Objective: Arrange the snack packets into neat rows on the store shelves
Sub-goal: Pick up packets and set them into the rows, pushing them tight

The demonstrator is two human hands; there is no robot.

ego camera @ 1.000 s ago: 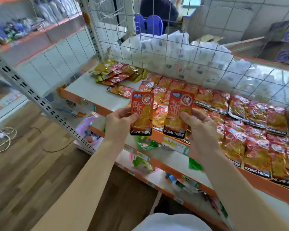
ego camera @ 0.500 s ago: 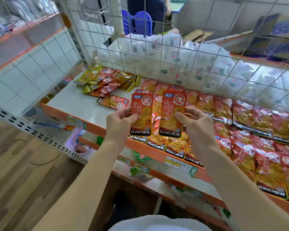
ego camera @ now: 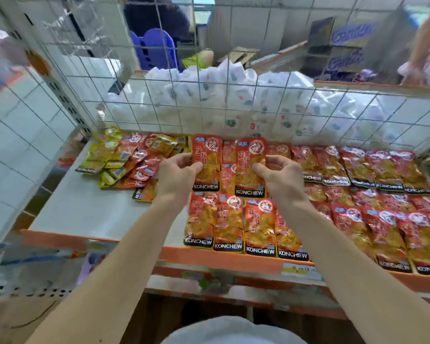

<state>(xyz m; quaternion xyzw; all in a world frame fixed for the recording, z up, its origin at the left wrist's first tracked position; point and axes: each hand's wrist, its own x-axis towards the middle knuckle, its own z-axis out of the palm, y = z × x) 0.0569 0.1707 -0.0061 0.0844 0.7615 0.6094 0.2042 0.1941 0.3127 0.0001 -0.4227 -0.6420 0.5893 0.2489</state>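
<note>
My left hand (ego camera: 178, 176) pinches one red KONCHEW snack packet (ego camera: 207, 165) by its left edge. My right hand (ego camera: 281, 177) pinches a second, matching packet (ego camera: 250, 170) by its right edge. Both packets are upright, side by side, held just above the white shelf (ego camera: 85, 209) near its back row. Rows of the same red packets (ego camera: 358, 209) lie flat on the shelf from the middle to the right. A front row (ego camera: 243, 227) of several packets lies below my hands. A loose heap of red and yellow-green packets (ego camera: 127, 160) sits at the back left.
A wire grid panel (ego camera: 209, 108) closes the shelf's back, with white bags (ego camera: 233, 95) piled behind it. The shelf's orange front lip (ego camera: 221, 259) runs below my forearms. A perforated upright (ego camera: 60, 95) stands at the left. Lower shelves lie beneath.
Both hands have carried the two packets forward and up over the shelf, from its front edge toward the back row. My view has swung closer to the shelf.
</note>
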